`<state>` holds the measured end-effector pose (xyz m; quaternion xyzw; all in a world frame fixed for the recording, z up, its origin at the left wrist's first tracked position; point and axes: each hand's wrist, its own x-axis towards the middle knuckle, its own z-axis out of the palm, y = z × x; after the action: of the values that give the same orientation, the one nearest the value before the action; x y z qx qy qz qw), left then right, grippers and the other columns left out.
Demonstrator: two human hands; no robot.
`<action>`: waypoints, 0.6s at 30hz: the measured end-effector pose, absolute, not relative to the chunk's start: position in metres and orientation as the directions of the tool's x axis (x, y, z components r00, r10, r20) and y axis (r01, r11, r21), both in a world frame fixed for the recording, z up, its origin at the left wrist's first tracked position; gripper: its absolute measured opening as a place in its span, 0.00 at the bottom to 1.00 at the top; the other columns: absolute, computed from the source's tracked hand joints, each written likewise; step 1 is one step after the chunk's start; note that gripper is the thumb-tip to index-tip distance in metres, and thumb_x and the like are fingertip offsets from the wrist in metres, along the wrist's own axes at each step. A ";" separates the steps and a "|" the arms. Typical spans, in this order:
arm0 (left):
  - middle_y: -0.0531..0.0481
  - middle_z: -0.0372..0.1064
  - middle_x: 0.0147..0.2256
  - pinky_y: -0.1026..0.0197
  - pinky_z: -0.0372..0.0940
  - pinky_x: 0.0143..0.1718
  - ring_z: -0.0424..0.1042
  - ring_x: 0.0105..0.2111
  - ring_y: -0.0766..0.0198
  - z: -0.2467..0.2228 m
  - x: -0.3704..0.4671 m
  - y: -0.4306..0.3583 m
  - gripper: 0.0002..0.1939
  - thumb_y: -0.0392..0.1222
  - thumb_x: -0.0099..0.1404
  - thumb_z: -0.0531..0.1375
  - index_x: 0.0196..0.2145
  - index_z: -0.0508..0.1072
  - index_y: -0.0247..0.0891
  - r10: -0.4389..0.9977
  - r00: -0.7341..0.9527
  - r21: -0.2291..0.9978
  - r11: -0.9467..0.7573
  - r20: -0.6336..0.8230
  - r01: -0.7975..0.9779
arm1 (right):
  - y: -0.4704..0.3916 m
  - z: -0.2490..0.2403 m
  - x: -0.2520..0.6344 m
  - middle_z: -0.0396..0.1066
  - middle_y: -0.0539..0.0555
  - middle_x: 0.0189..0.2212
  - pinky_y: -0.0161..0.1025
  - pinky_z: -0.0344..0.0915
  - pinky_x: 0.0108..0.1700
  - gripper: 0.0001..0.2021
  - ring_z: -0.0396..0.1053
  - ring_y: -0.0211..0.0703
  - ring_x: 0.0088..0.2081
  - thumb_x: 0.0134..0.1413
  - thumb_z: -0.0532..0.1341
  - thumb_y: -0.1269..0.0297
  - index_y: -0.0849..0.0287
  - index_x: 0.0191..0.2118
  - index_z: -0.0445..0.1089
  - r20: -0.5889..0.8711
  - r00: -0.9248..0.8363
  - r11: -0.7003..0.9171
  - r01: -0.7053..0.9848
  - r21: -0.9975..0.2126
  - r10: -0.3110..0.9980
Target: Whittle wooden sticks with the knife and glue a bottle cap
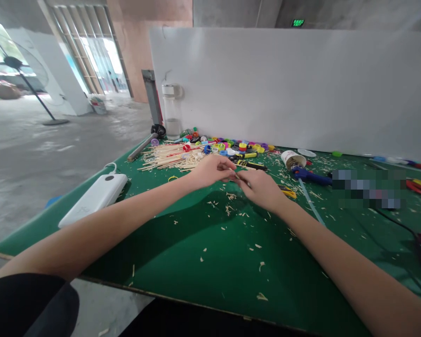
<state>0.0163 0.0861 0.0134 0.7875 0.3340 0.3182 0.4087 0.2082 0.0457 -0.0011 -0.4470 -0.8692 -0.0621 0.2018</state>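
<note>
My left hand (214, 169) and my right hand (257, 186) meet at the fingertips above the green table. Both have their fingers closed in a pinch. A thin pale bit shows between the fingertips, too small and too covered to name. Under the hands lie pale wood shavings (228, 206). Just behind my left hand is a spread pile of thin wooden sticks (164, 157). Yellow-and-black handled tools (252, 165) lie behind my right hand, and a yellow cutter (287, 191) is partly hidden by that wrist.
A white power bank (94, 199) with a cable lies on the left of the green table (196, 276). Coloured bottle caps (226, 145) and a clear bottle (171, 112) stand along the white board (284, 84). To the right are a paper cup (293, 160) and a blue glue gun (312, 177).
</note>
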 end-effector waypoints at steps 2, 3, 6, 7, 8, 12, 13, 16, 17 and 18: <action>0.45 0.75 0.32 0.61 0.71 0.35 0.74 0.29 0.67 0.014 0.015 0.087 0.09 0.36 0.60 0.58 0.39 0.72 0.31 0.762 0.605 0.839 -0.471 0.230 0.274 | 0.046 -0.002 0.209 0.70 0.52 0.25 0.38 0.53 0.29 0.13 0.63 0.39 0.25 0.61 0.48 0.64 0.58 0.30 0.67 0.373 -0.492 0.574 0.806 -0.148 0.787; 0.45 0.75 0.33 0.61 0.71 0.35 0.74 0.29 0.67 0.014 0.014 0.088 0.10 0.35 0.61 0.57 0.40 0.72 0.31 0.752 0.618 0.834 -0.479 0.228 0.274 | 0.047 -0.002 0.209 0.70 0.52 0.25 0.38 0.53 0.29 0.13 0.63 0.38 0.24 0.61 0.48 0.64 0.58 0.29 0.66 0.355 -0.486 0.567 0.805 -0.174 0.798; 0.44 0.76 0.34 0.62 0.71 0.36 0.75 0.31 0.67 0.013 0.013 0.091 0.11 0.34 0.62 0.56 0.42 0.72 0.31 0.733 0.641 0.826 -0.494 0.228 0.273 | 0.046 -0.001 0.209 0.69 0.51 0.24 0.38 0.53 0.29 0.13 0.63 0.38 0.24 0.60 0.48 0.63 0.57 0.28 0.64 0.334 -0.479 0.557 0.806 -0.197 0.812; 0.43 0.76 0.34 0.61 0.71 0.36 0.75 0.32 0.66 0.012 0.012 0.093 0.12 0.34 0.62 0.55 0.43 0.71 0.30 0.726 0.647 0.823 -0.502 0.234 0.266 | 0.045 -0.001 0.208 0.69 0.51 0.23 0.38 0.53 0.29 0.13 0.63 0.38 0.25 0.60 0.48 0.63 0.57 0.27 0.64 0.330 -0.477 0.555 0.806 -0.206 0.815; 0.42 0.76 0.35 0.61 0.71 0.37 0.75 0.32 0.66 0.011 0.011 0.095 0.12 0.34 0.63 0.55 0.44 0.71 0.30 0.714 0.658 0.822 -0.510 0.241 0.253 | 0.045 0.000 0.207 0.69 0.51 0.23 0.38 0.53 0.29 0.13 0.63 0.38 0.25 0.60 0.48 0.63 0.57 0.27 0.64 0.323 -0.475 0.554 0.802 -0.224 0.818; 0.42 0.76 0.38 0.60 0.70 0.41 0.76 0.35 0.65 0.008 0.006 0.101 0.15 0.36 0.63 0.56 0.48 0.69 0.31 0.650 0.723 0.861 -0.484 0.234 0.156 | 0.040 0.006 0.204 0.69 0.50 0.22 0.38 0.56 0.30 0.16 0.63 0.36 0.24 0.62 0.47 0.61 0.57 0.25 0.63 0.261 -0.471 0.538 0.752 -0.381 0.843; 0.42 0.76 0.39 0.60 0.70 0.42 0.76 0.36 0.65 0.008 0.004 0.102 0.16 0.36 0.64 0.56 0.49 0.68 0.32 0.633 0.742 0.877 -0.461 0.222 0.132 | 0.039 0.007 0.204 0.69 0.50 0.22 0.38 0.56 0.30 0.16 0.63 0.36 0.23 0.62 0.48 0.60 0.57 0.25 0.63 0.235 -0.467 0.522 0.738 -0.427 0.852; 0.42 0.76 0.41 0.59 0.69 0.44 0.75 0.38 0.65 0.008 0.001 0.104 0.17 0.39 0.64 0.56 0.51 0.66 0.34 0.610 0.771 0.918 -0.387 0.182 0.089 | 0.037 0.011 0.205 0.69 0.50 0.22 0.39 0.58 0.30 0.17 0.64 0.36 0.23 0.62 0.48 0.57 0.57 0.26 0.64 0.169 -0.459 0.471 0.695 -0.543 0.872; 0.43 0.75 0.42 0.59 0.69 0.45 0.75 0.39 0.65 0.008 0.000 0.104 0.17 0.40 0.64 0.57 0.51 0.66 0.34 0.615 0.770 0.928 -0.364 0.171 0.085 | 0.037 0.011 0.206 0.69 0.50 0.22 0.39 0.59 0.31 0.17 0.65 0.36 0.24 0.62 0.49 0.56 0.57 0.26 0.64 0.161 -0.462 0.463 0.675 -0.575 0.872; 0.43 0.75 0.42 0.59 0.68 0.45 0.75 0.39 0.65 0.008 0.000 0.104 0.17 0.40 0.64 0.57 0.50 0.66 0.35 0.625 0.763 0.937 -0.341 0.163 0.079 | 0.037 0.012 0.206 0.70 0.51 0.23 0.39 0.59 0.31 0.17 0.65 0.36 0.24 0.61 0.49 0.56 0.57 0.26 0.64 0.161 -0.465 0.460 0.653 -0.602 0.871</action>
<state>0.0001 0.1036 0.0076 0.7768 0.2268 0.2588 0.5275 0.2058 0.0366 0.0116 -0.4629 -0.8226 0.2359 0.2309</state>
